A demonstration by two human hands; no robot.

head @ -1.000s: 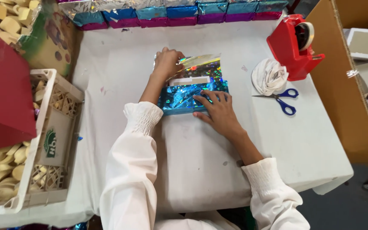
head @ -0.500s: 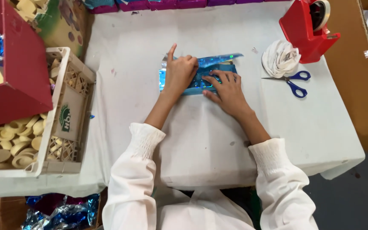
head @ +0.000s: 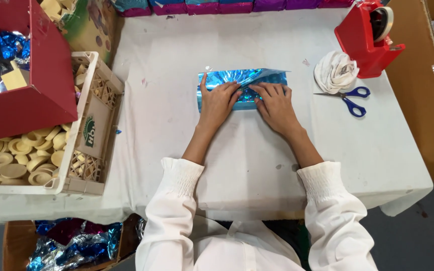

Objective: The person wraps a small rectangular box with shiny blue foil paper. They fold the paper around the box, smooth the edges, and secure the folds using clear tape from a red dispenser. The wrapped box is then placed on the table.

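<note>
The blue foil parcel (head: 242,86) lies crosswise before us, our left hand (head: 218,100) and right hand (head: 276,103) pressed flat upon it, equally near.

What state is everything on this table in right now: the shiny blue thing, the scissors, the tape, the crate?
Blue foil wrap: folded over, pressed flat under both hands.
Left hand: flat, fingers spread on the foil.
Right hand: flat on the foil.
Scissors: lying shut, untouched.
Red tape dispenser: upright, roll loaded.
White cloth: crumpled.
Crate: holding pale round pieces.
</note>
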